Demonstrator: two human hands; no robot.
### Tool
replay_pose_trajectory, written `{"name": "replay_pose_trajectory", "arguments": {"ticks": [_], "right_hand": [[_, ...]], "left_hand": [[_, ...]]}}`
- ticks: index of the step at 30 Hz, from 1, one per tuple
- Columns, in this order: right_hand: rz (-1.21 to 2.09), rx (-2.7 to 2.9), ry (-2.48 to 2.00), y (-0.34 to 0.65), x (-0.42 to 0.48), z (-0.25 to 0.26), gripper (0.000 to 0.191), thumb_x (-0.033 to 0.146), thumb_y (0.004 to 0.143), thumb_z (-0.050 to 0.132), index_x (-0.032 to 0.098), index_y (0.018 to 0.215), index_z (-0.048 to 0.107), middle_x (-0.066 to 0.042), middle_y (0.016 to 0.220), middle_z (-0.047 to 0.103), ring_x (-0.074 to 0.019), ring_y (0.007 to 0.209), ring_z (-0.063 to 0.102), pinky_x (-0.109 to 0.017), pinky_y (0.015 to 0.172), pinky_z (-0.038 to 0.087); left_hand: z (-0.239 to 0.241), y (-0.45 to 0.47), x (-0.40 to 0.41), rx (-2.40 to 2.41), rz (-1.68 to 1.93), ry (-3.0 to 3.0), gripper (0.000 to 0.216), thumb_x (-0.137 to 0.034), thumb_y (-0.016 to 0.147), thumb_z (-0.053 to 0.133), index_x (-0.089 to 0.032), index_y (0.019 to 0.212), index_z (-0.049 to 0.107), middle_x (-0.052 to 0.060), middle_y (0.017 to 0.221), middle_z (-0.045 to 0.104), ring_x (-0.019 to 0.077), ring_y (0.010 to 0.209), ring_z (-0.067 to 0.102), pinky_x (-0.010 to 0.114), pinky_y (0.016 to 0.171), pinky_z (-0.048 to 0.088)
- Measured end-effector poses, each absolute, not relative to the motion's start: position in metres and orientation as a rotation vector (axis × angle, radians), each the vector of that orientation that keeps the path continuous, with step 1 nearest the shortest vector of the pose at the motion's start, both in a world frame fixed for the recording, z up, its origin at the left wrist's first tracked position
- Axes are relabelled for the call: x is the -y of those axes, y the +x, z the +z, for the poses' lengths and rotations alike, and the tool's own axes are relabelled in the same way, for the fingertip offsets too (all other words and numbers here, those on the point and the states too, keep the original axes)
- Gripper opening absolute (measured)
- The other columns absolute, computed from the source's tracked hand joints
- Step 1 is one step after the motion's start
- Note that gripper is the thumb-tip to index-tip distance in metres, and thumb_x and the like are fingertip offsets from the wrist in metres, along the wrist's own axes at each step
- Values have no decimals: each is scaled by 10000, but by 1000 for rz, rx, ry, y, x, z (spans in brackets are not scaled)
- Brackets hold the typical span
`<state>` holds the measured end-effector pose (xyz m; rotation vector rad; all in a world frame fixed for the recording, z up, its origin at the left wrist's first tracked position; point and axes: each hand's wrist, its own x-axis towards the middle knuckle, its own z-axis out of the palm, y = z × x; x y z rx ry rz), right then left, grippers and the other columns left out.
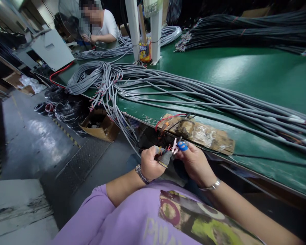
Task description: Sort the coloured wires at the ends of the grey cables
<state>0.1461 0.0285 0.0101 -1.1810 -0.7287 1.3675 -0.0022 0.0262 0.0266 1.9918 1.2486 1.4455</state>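
My left hand (150,164) is closed around the end of a grey cable (161,152), whose thin coloured wires stick out toward my right hand. My right hand (193,161) is closed on a small blue-handled cutting tool (180,145), its tip at the bared wires. Both hands are held just below the near edge of the green table (257,75), in front of my lilac shirt. The grey cable runs up to the bundle of grey cables (193,93) lying across the table.
A taped brown cardboard patch (206,133) with red and black wires lies on the table edge by my hands. Black cable bundles (244,29) lie at the back. White posts (145,30) stand mid-table. Another person in a white shirt (107,25) works at the far end. An open cardboard box (99,126) sits on the floor.
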Motion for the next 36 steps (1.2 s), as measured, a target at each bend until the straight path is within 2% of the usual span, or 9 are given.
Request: {"name": "replay_pose_trajectory", "arguments": {"ticks": [3,5,9,16,20,27,31,34,36], "right_hand": [[1214,849,-1280,148,-29,5,513,685,699,620,181,605,624,-9,539,579,-114,514,489,-232,517,406],[1339,813,-1188,147,-31,3,542,721,727,550,193,658,652,-16,572,601,-127,530,520,-243,530,432],[1625,558,-960,143,-36,0,513,696,716,596,197,787,692,-25,661,655,-153,592,592,-275,585,492],[1598,362,-878,136,-40,0,405,571,673,734,175,745,684,-13,689,664,-130,599,584,-261,633,496],[1626,334,-900,136,-37,5,431,619,688,691,193,744,654,-20,708,666,-141,610,593,-270,628,506],[1691,370,-1001,145,-32,5,474,650,831,480,200,731,593,-28,647,624,-133,556,589,-242,560,492],[1675,202,-1063,146,-27,3,437,558,903,450,163,750,556,-18,650,614,-77,487,541,-193,514,455],[1673,223,-1117,151,-31,0,407,532,935,411,165,793,516,13,632,598,-54,446,501,-169,474,431],[1687,270,-1152,156,-34,-2,389,504,952,396,163,805,512,25,617,593,-46,418,474,-162,452,419]], "left_hand": [[23,0,-27,-1239,1489,2094,136,-267,763,646,-169,688,591,-10,530,576,97,467,525,207,490,423],[21,1,-28,-1227,1500,2163,145,-274,772,630,-170,680,589,-9,520,569,99,460,524,210,488,421],[18,2,-28,-1209,1472,2227,165,-271,780,610,-169,655,576,-15,491,529,95,432,496,213,467,399],[13,1,-26,-1198,1478,2284,147,-248,772,587,-174,646,569,-20,481,509,98,434,490,217,477,396],[11,0,-24,-1234,1465,2274,167,-261,769,601,-178,630,559,-20,476,504,99,429,485,218,472,395],[12,-10,-19,-1315,1236,2136,187,-304,786,602,-175,652,581,5,543,585,106,491,526,213,508,429],[8,-29,-14,-1377,1004,1965,189,-357,829,558,-191,770,627,13,639,659,148,561,607,248,551,487],[-8,-52,-14,-1412,794,1910,275,-448,756,630,-249,946,636,18,827,724,227,727,684,326,638,553],[-18,-66,-12,-1382,788,1902,321,-511,762,606,-293,997,605,8,853,721,249,767,688,367,668,570]]}}
